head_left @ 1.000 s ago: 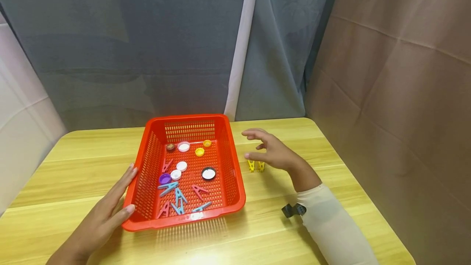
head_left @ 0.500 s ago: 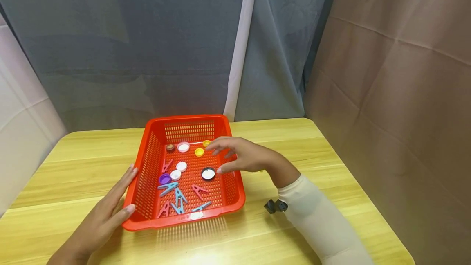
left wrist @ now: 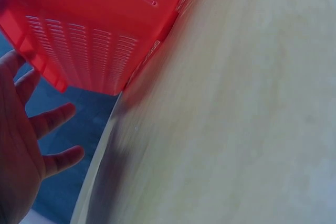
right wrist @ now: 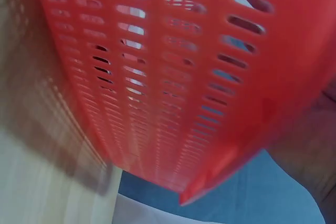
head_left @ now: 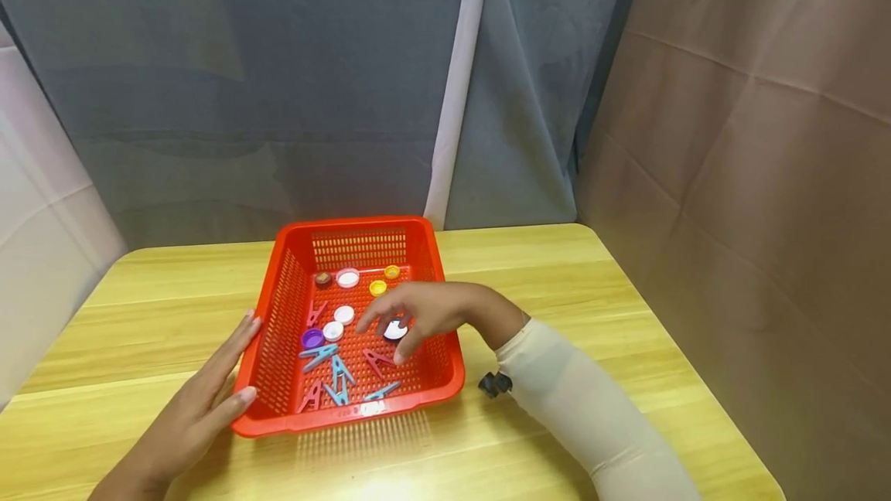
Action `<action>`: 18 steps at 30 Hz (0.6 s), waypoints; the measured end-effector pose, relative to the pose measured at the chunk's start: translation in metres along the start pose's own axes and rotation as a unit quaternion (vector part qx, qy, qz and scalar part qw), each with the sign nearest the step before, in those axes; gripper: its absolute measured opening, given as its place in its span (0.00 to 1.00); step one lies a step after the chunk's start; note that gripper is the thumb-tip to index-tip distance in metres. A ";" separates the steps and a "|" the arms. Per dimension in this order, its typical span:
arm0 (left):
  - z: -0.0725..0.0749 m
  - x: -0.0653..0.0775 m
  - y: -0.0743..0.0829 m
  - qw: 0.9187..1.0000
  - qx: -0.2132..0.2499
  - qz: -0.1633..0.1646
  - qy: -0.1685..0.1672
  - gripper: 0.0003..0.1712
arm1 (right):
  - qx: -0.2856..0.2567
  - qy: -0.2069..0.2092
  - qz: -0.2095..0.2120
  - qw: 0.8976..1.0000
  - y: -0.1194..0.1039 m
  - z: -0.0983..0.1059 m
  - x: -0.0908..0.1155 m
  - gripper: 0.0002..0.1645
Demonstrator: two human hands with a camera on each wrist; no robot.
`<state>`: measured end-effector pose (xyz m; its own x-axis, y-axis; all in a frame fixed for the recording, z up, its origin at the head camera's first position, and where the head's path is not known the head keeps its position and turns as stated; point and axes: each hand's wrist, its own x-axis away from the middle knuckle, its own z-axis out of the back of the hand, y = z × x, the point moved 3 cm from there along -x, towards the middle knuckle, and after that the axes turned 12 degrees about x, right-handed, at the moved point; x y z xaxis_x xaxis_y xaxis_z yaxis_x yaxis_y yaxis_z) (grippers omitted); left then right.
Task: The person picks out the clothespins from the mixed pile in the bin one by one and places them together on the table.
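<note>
A red plastic basket (head_left: 454, 377) stands on the wooden table. My left hand (head_left: 188, 416) rests on its left rim, with thumb and fingertips extended; the left wrist view shows the fingers (left wrist: 52, 121) spread beside the basket wall. My right hand (head_left: 425, 311) hangs over the basket's right side, fingers loosely bent, with nothing visible in them. Below it lie a black-rimmed white cap (head_left: 394, 332), partly covered, and a pink clothespin (head_left: 376, 362). In the right wrist view the basket wall hides most of the right hand.
Inside the basket lie several blue clothespins (head_left: 319, 356), other pink clothespins (head_left: 311, 395), white caps (head_left: 344, 315), a purple cap (head_left: 312, 339), yellow caps (head_left: 377, 287), a pink-rimmed cap (head_left: 347, 277) and a brown cap (head_left: 323, 279). Grey curtains (head_left: 334, 99) hang behind the table (head_left: 543, 253).
My right hand has moved left from beside two yellow clothespins on the table to over the basket. Those clothespins are now out of sight behind the right arm. The left hand has stayed put.
</note>
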<state>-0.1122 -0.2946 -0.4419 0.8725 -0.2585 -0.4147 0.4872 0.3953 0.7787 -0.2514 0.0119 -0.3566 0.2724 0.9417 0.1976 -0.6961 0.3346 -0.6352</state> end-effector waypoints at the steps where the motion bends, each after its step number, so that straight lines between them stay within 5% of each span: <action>1: 0.000 0.000 0.000 1.000 0.001 0.001 -0.001 0.51 | 0.000 -0.008 0.002 1.000 0.000 -0.001 -0.001 0.39; 18: -0.001 0.000 0.000 1.000 0.002 0.011 -0.004 0.50 | -0.011 -0.136 -0.002 0.991 0.001 -0.027 -0.024 0.37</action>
<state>-0.1120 -0.2938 -0.4422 0.8827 -0.2572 -0.3934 0.4677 0.3981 0.7892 -0.2404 -0.0112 -0.3825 0.0831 0.9160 0.3926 -0.6795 0.3402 -0.6500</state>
